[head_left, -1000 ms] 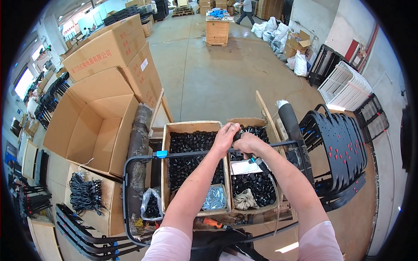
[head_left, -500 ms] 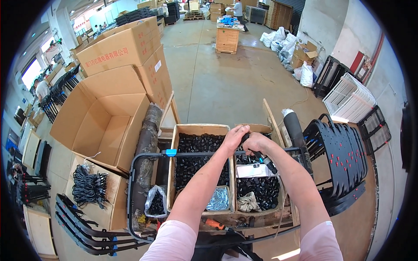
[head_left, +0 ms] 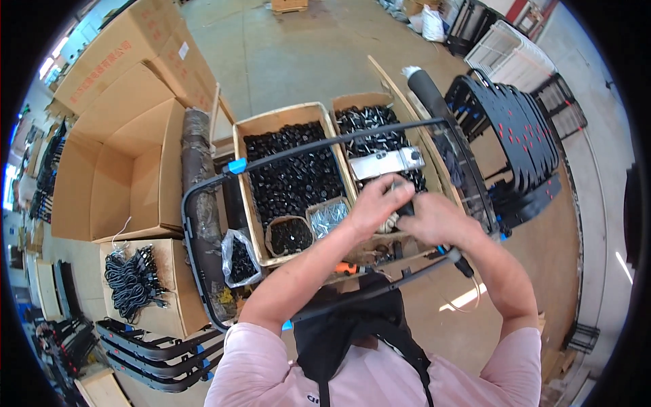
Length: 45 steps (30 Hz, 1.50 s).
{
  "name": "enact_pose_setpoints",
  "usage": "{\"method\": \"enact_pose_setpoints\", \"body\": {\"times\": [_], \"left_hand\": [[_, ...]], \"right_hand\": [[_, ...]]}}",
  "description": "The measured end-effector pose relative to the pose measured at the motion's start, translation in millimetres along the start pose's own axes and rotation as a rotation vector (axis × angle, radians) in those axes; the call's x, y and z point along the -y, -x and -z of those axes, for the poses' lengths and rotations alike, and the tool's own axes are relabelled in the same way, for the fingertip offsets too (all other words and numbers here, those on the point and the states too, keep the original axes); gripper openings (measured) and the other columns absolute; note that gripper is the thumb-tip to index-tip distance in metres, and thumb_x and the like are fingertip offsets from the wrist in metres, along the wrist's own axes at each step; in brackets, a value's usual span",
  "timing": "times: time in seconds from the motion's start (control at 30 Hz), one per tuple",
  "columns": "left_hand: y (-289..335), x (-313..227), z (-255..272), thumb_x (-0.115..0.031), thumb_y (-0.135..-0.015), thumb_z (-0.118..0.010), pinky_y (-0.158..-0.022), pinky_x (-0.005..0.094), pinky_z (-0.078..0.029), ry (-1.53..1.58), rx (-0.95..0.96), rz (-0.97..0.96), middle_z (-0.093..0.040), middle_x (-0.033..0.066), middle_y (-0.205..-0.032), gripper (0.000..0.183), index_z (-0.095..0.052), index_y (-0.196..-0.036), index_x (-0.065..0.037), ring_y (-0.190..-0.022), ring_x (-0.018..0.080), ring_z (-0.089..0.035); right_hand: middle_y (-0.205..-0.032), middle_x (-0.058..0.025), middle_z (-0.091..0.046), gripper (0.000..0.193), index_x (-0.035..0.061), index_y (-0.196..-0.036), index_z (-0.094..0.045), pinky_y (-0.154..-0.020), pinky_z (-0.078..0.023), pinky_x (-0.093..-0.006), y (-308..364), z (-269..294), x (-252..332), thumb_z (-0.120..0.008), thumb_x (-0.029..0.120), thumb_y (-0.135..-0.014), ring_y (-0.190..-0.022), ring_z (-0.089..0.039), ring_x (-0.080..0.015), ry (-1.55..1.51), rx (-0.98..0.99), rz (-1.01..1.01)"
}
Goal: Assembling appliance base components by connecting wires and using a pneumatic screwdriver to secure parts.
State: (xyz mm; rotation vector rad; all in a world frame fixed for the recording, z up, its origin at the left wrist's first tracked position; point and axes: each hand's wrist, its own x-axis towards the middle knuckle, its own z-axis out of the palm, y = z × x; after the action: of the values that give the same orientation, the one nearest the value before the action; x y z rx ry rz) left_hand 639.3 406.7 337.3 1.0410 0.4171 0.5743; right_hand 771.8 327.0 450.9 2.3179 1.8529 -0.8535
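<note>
A black rectangular frame (head_left: 291, 156) with rounded corners lies across the bins in front of me. My right hand (head_left: 434, 218) grips a slim power screwdriver (head_left: 461, 262), its dark rear end and thin hose showing below the wrist. Close beside it, my left hand (head_left: 380, 207) is closed, thumb and fingers pinched. Something dark (head_left: 405, 198) shows between the two hands; whether it is a separate part or the tool's front end I cannot tell. Both hands are inside the frame's outline, over the right-hand bin (head_left: 339, 103).
A wooden bin (head_left: 239, 146) holds many black caps, with a small box of silver screws (head_left: 330, 216). A silver device (head_left: 386, 163) lies among black parts. An open carton (head_left: 115, 169) and a bundle of black cables (head_left: 135, 281) stand left; stacked black frames (head_left: 522, 129) stand right.
My view has tilted downward. Both hands have come from the frame's far bar nearer to my body, with the screwdriver still in the right hand. The frame now sits slanted.
</note>
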Motion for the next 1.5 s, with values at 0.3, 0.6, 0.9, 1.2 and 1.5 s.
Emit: {"method": "enact_pose_setpoints", "body": {"times": [0.3, 0.6, 0.9, 1.2, 1.5], "left_hand": [[122.2, 56.3, -73.9, -0.029, -0.105, -0.071, -0.083, 0.0249, -0.048, 0.202, 0.129, 0.221, -0.062, -0.0043, -0.1, 0.025, -0.065, -0.116, -0.007, -0.093, 0.0053, -0.055], [143.7, 75.5, -107.0, -0.032, -0.103, -0.072, -0.084, 0.0268, -0.048, 0.044, 0.036, 0.105, -0.063, -0.0025, -0.099, 0.028, -0.067, -0.112, -0.005, -0.092, 0.0074, -0.056], [154.5, 88.4, -117.4, -0.031, -0.103, -0.071, -0.083, 0.0262, -0.047, -0.006, -0.011, 0.051, -0.063, -0.0018, -0.098, 0.027, -0.067, -0.112, -0.006, -0.091, 0.0075, -0.055], [169.6, 94.8, -120.5, -0.034, -0.103, -0.07, -0.08, 0.0267, -0.047, -0.096, -0.029, -0.017, -0.06, -0.0027, -0.097, 0.029, -0.066, -0.111, -0.006, -0.09, 0.0073, -0.054], [173.5, 104.3, -116.7, -0.03, -0.104, -0.07, -0.085, 0.0268, -0.047, -0.145, -0.014, 0.013, -0.062, -0.0031, -0.099, 0.026, -0.067, -0.114, -0.007, -0.093, 0.0074, -0.055]], "right_hand": [[-0.087, -0.0292, -0.073, 0.046, -0.0053, -0.09, -0.074, -0.084, -0.057, -0.0541, 136.9, -60.8, -3.7, -0.066, 0.04, -0.09, -0.088, -0.072, -0.0464, -0.052, 0.175, -0.084], [-0.084, -0.0261, -0.073, 0.043, -0.0034, -0.092, -0.073, -0.082, -0.056, -0.0531, 172.6, -98.7, -33.9, -0.066, 0.039, -0.09, -0.087, -0.072, -0.0452, -0.104, 0.046, -0.052], [-0.085, -0.0246, -0.074, 0.041, -0.0041, -0.094, -0.073, -0.085, -0.057, -0.0532, 188.5, -113.1, -41.2, -0.064, 0.036, -0.091, -0.088, -0.073, -0.0434, -0.101, 0.038, -0.051], [-0.099, -0.0292, -0.075, 0.052, -0.0072, -0.12, -0.064, -0.09, -0.056, -0.0536, 192.9, -128.7, -46.1, -0.063, 0.035, -0.091, -0.098, -0.072, -0.0457, -0.135, 0.003, 0.009], [-0.099, -0.0265, -0.076, 0.05, -0.0047, -0.116, -0.069, -0.089, -0.057, -0.0506, 189.4, -149.0, -50.0, -0.066, 0.035, -0.085, -0.097, -0.073, -0.0431, -0.166, -0.028, -0.074]]}}
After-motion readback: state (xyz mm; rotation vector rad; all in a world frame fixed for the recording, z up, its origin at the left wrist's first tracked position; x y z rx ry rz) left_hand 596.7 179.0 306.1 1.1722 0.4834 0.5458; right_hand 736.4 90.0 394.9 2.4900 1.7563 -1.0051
